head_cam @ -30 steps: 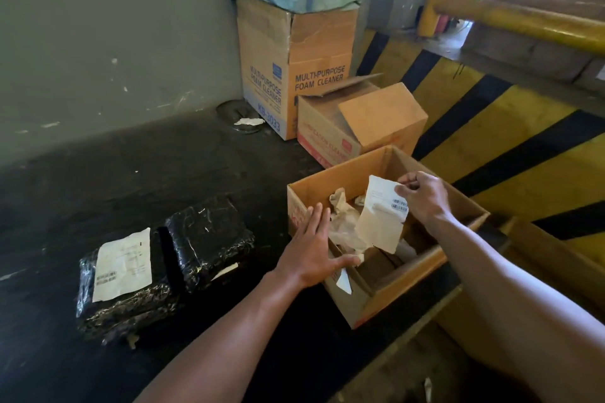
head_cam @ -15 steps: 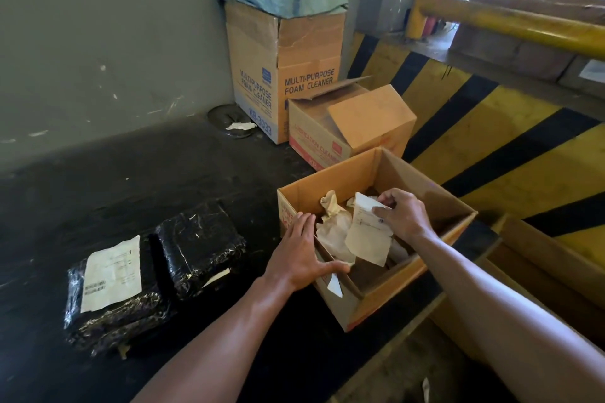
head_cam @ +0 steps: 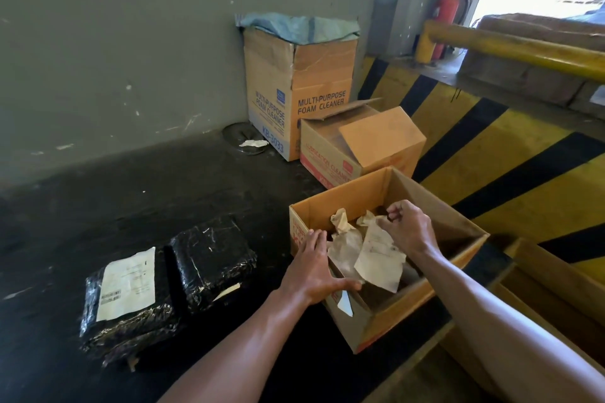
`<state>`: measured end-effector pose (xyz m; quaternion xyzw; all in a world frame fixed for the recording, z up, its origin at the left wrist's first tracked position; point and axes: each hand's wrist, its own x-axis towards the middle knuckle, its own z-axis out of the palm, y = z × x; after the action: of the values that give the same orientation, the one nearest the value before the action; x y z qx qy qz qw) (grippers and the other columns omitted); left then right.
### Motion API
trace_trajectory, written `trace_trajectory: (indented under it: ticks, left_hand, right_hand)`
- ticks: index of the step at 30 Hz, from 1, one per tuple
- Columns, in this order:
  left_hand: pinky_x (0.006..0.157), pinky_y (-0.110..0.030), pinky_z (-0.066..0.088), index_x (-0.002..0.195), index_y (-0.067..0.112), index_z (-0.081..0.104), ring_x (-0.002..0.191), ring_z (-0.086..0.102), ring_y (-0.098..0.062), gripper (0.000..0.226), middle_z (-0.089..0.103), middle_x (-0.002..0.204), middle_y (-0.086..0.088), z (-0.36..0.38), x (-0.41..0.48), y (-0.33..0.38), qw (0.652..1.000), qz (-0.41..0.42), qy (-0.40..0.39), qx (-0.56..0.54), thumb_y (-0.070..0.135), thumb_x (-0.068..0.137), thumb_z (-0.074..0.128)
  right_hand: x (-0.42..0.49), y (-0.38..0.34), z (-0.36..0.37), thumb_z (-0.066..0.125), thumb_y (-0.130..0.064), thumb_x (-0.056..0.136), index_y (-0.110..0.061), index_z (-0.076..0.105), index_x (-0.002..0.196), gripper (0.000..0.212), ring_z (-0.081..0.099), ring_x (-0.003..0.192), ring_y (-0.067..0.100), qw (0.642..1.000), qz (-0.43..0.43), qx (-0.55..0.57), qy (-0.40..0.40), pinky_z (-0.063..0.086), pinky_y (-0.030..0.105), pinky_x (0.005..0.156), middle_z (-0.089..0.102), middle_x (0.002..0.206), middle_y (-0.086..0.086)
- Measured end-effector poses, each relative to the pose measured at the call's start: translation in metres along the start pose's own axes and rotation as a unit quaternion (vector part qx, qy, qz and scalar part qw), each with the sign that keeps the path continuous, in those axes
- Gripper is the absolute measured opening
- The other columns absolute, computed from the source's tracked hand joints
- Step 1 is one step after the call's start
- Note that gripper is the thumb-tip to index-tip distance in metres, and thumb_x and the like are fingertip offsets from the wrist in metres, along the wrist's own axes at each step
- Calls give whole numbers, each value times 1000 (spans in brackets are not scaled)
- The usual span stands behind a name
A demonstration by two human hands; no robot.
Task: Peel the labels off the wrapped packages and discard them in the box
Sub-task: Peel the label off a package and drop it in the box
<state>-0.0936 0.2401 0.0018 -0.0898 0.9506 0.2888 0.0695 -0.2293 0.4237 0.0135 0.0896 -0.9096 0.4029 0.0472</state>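
Observation:
Two black-wrapped packages lie side by side on the dark floor. The left package (head_cam: 127,314) carries a white label (head_cam: 127,285) on top; the right package (head_cam: 212,258) has a bare top, with a small pale scrap at its near edge. An open cardboard box (head_cam: 370,327) holds crumpled peeled labels. My left hand (head_cam: 314,268) rests flat on the box's near-left rim, thumb hooked over the edge. My right hand (head_cam: 406,229) is inside the box, fingers pinched on the top of a peeled label (head_cam: 379,255) that hangs among the other papers.
A tall foam-cleaner box (head_cam: 294,91) and a lower open carton (head_cam: 360,147) stand behind against the grey wall. A yellow-and-black striped ramp (head_cam: 510,154) rises at the right, with a yellow rail and red extinguisher (head_cam: 445,20) beyond. A wooden crate edge (head_cam: 556,285) sits at lower right.
My right hand has lowered the peeled label from above the box down into it. My left hand has stayed on the box rim.

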Motion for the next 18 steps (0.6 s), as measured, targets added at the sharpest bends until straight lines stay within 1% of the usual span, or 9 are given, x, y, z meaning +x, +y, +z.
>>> trace_trajectory:
  ticks: [4, 6, 7, 10, 14, 18]
  left_hand:
    - [121, -40, 18, 159, 12, -2, 153, -1, -17, 142, -4, 167, -1, -4, -4, -8, 998, 7, 33, -52, 77, 58, 74]
    - [122, -38, 15, 159, 11, -1, 153, 0, -16, 140, -1, 167, -3, -10, -7, -18, 995, 2, 65, -79, 73, 60, 76]
    - [123, -39, 15, 159, 11, 0, 153, 1, -17, 138, 1, 167, -4, -15, -8, -25, 993, -8, 78, -89, 69, 62, 78]
    - [122, -43, 20, 159, 13, 3, 153, 7, -20, 130, 5, 167, -6, -30, -14, -50, 986, -43, 106, -121, 66, 67, 79]
    - [119, -40, 25, 159, 15, 7, 151, 16, -23, 117, 11, 165, -5, -46, -27, -90, 968, -105, 154, -166, 60, 75, 76]
    - [116, -40, 28, 159, 17, 9, 148, 24, -25, 111, 18, 163, -7, -58, -41, -129, 938, -183, 207, -209, 54, 79, 76]
  right_hand:
    - [4, -3, 5, 85, -31, 74, -20, 65, 96, 32, 65, 84, 17, 1000, 15, 17, -16, 59, 37, 72, 66, 90, -5]
    - [6, -7, 11, 85, -35, 73, -21, 66, 100, 36, 66, 87, 15, 999, 12, 25, -28, 60, 35, 74, 67, 93, -5]
    - [7, -10, 16, 85, -36, 74, -19, 66, 104, 39, 67, 89, 15, 999, 9, 30, -35, 60, 35, 75, 67, 95, -5]
    - [10, -27, 31, 83, -38, 77, -14, 64, 116, 49, 65, 95, 16, 997, 4, 33, -63, 59, 34, 81, 66, 106, -2]
    - [12, -57, 59, 80, -38, 81, -17, 60, 125, 54, 62, 103, 17, 992, -23, 46, -114, 58, 34, 83, 64, 118, -1]
    - [12, -93, 93, 77, -43, 80, -22, 60, 127, 54, 62, 106, 16, 986, -76, 32, -143, 55, 42, 91, 65, 116, -5]
